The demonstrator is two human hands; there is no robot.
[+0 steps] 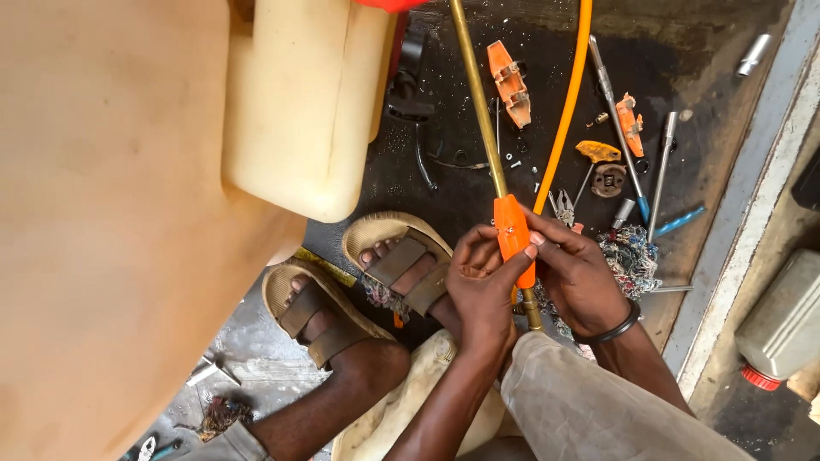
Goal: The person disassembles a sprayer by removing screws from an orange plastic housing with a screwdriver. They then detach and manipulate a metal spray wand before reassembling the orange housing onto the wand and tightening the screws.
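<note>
Closest to the lens, a pale cream plastic tank (299,102) fills the upper left, with a large blurred tan mass beside it that I cannot identify. Below it, both of the person's hands meet around an orange plastic handle (513,235) fitted on a brass rod (475,94). Rod and handle share one long axis, running from the top of the view down and slightly rightward toward the person's lap, where the rod's lower end shows between the hands. The left hand (483,286) grips the handle from the left and below, its fingers (523,256) wrapped closed around the lower part. The right hand (581,273) closes on it from the right, thumb and fingertips pinching the handle's side; a dark bangle (622,327) sits on that wrist. Both hands are touching the handle, neither nearer than the other. An orange hose (568,94) runs alongside the rod, just right of it.

Everything rests on a dark, oily floor. Scattered right of the hands are orange plastic shells (510,84), screwdrivers (617,128), pliers (562,207), a wad of rag (630,256) and small screws. Sandalled feet (376,273) lie just left of the hands.
</note>
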